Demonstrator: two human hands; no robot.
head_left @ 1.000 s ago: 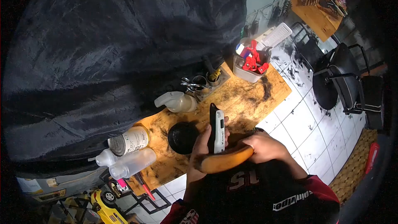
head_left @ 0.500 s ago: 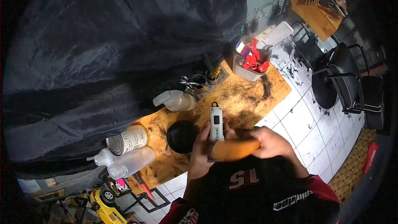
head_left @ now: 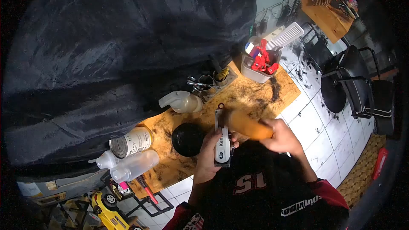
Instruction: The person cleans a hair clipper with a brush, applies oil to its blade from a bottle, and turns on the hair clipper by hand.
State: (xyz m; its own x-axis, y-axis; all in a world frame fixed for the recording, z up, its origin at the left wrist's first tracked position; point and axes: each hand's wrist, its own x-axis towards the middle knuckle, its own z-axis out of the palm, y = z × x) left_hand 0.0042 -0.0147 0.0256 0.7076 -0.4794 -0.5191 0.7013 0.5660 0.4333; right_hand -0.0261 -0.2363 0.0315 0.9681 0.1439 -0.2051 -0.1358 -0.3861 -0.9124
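Note:
A white hair clipper stands roughly lengthwise in my left hand, fingers wrapped round its body and its blade end toward my chest. My right hand grips an orange-brown wooden brush, smeared by motion. The brush's far end lies over or beside the clipper's upper part; whether they touch I cannot tell. Left of my left hand, a round black bowl rests on the wooden table.
Cut hair litters the table. Along its back stand a spray bottle, scissors in a holder, and a grey container with red clips and a comb. A can and clear bottles are at left, a black chair at right.
The brush has swung from the clipper's lower end up toward its top, away from my chest. The clipper has shifted slightly toward me, uncovering its lower end.

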